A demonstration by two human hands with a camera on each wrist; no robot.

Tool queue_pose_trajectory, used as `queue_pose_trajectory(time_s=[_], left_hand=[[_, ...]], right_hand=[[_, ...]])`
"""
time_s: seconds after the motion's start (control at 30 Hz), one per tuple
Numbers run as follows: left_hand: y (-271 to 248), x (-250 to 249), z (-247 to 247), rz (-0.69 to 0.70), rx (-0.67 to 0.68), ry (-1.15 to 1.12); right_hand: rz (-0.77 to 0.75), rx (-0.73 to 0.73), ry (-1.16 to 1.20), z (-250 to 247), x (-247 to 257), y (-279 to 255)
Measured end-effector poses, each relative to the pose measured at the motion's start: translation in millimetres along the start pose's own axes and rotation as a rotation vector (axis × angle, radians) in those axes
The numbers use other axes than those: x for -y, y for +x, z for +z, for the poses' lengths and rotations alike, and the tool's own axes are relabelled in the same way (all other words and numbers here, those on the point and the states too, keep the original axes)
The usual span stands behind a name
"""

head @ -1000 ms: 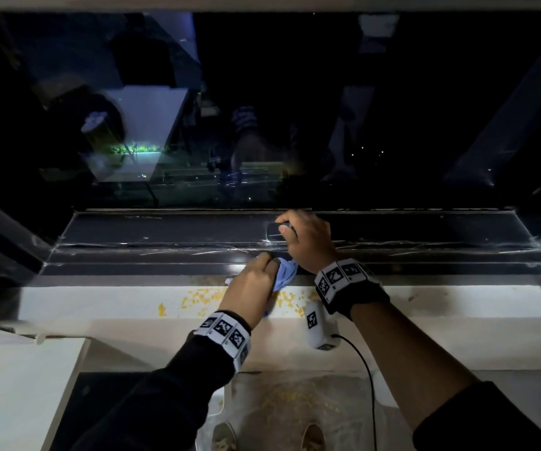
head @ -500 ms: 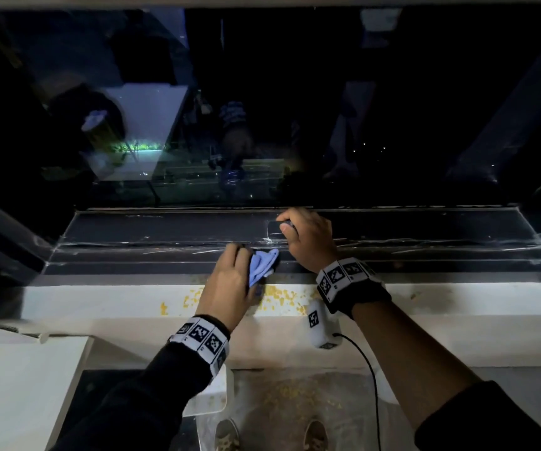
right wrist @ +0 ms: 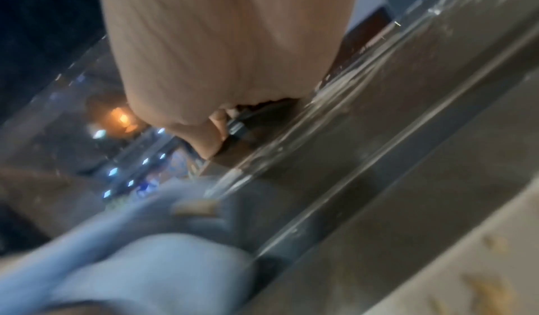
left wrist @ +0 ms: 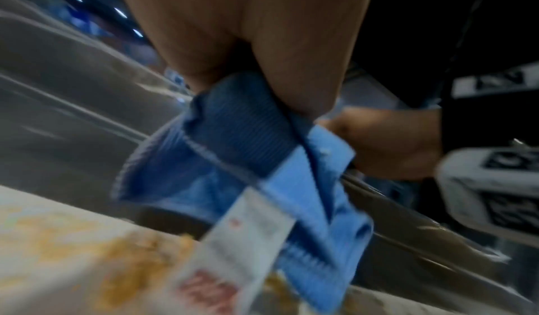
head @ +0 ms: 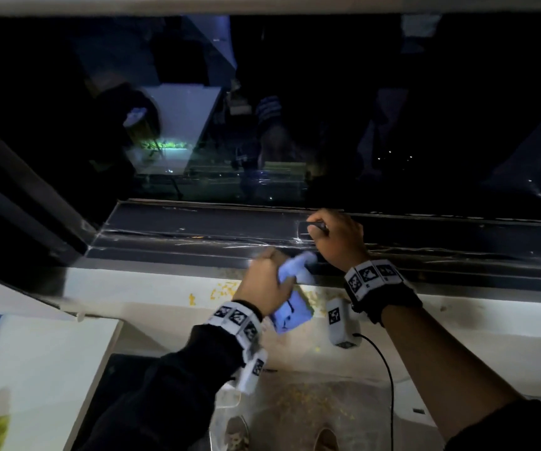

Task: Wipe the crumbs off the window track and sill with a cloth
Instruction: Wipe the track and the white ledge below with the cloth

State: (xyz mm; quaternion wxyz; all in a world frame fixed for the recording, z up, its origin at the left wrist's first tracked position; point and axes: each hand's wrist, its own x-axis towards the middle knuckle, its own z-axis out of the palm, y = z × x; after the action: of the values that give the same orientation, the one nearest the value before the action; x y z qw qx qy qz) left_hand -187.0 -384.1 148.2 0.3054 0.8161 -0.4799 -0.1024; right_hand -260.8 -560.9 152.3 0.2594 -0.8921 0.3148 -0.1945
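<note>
**Grip clamped on the cloth at the sill's edge**

The blue cloth (head: 290, 291) is gripped in the left hand (head: 264, 281), held over the white sill (head: 152, 288) beside the dark window track (head: 197, 236). Yellow crumbs (head: 222, 288) are seen on the sill. A white label on the cloth is shown only by the left wrist view. The right hand (head: 339, 240) is curled on a small dark handle (right wrist: 237, 127), seen more closely in the right wrist view. Since half a second ago, the cloth has been drawn from the track back toward the sill.

Blue cloth (left wrist: 248, 140) in left hand (left wrist: 242, 31), above crumbs (left wrist: 116, 262) on sill (left wrist: 43, 216)
</note>
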Motion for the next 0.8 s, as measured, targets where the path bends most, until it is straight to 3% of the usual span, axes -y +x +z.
queue_pose_trajectory(time_s=[0.1, 0.2, 0.4, 0.5, 0.63, 0.8], left_hand=[[-16, 44, -41, -0.097, -0.283, 0.001], [-35, 97, -71, -0.245, -0.48, 0.081], [-49, 178, -119, -0.73, -0.853, 0.041], [-44, 207, -137, -0.878, -0.768, 0.111], [-26, 217, -127, -0.856, -0.517, 0.267], [-13, 184, -90, -0.819, -0.512, 0.2]], right_hand=[[0.028, -0.019, -0.026, 2, 4, 2], [0.01, -0.055, -0.043, 7, 1, 0], [-0.012, -0.069, -0.058, 6, -1, -2], [0.001, -0.051, -0.071, 5, -3, -3], [0.017, -0.033, -0.089, 4, -2, -5], [0.03, -0.016, -0.12, 5, -2, -5]])
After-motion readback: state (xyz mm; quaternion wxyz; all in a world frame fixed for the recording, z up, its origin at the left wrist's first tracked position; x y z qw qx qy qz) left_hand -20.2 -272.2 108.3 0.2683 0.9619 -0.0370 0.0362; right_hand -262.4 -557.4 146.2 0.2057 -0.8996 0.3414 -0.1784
